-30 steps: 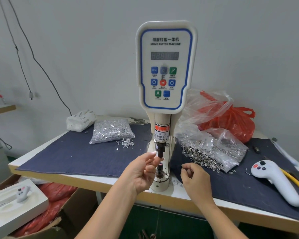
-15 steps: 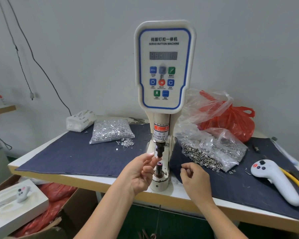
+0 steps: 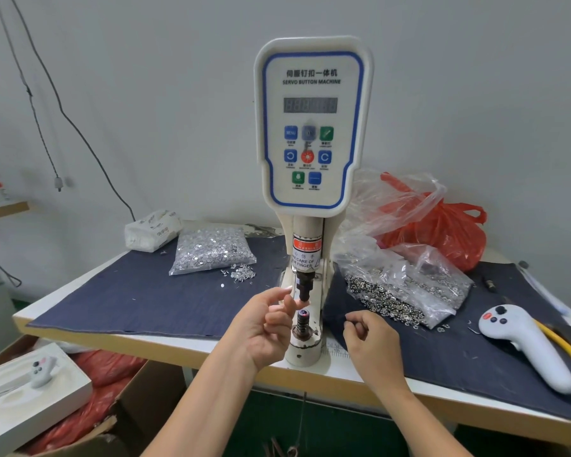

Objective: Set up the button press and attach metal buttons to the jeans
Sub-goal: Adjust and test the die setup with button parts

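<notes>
The white servo button machine stands at the table's front edge. Its dark upper punch hangs over the lower die, whose tip carries a red light spot. My left hand reaches in from the left with the index finger straight and the middle fingertip touching the underside of the punch. My right hand rests on the dark denim just right of the machine base, fingers curled, nothing visible between them. A clear bag of silver tacks and a bag of ring-shaped buttons lie on the denim.
A red plastic bag sits behind the buttons. A white handheld controller and yellow-handled pliers lie at the right. A tissue pack is at the back left. A white box rests on cartons below the table's left end.
My left fingers have loosened and spread slightly at the punch tip. The right hand has stayed where it was on the denim.
</notes>
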Available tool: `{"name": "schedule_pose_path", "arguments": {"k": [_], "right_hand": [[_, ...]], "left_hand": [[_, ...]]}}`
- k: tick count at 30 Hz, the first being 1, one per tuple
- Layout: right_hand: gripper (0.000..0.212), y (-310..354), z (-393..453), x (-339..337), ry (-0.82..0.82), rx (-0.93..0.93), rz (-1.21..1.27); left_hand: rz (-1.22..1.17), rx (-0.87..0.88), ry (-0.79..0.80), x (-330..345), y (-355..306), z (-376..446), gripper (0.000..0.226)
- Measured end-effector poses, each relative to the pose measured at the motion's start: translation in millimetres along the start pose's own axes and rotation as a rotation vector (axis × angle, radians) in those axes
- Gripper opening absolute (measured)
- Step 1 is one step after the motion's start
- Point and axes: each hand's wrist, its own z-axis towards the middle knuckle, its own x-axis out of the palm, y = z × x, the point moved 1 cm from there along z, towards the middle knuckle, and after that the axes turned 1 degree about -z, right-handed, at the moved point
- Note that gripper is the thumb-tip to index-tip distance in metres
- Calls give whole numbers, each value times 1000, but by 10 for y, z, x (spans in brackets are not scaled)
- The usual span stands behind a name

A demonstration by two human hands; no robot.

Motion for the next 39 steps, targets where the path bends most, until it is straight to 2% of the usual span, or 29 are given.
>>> {"name": "schedule_pose_path", "arguments": {"k": [9, 14, 23, 30, 39], "right_hand": [[9, 6, 0, 6, 3, -10, -4], [9, 7, -1, -1, 1, -16, -11], [9, 3, -6, -4, 4, -12, -1], [9, -2, -7, -3, 3, -14, 12], [10, 4, -10, 3, 1, -4, 22]], "left_hand": [[-42, 23, 4, 36, 28, -22, 33], [14, 59, -18, 14, 61, -42, 21], [52, 104, -48, -18, 121, -11, 28], [70, 103, -29, -15, 34, 20, 21], [-37, 62, 9, 8, 109, 82, 18]]}}
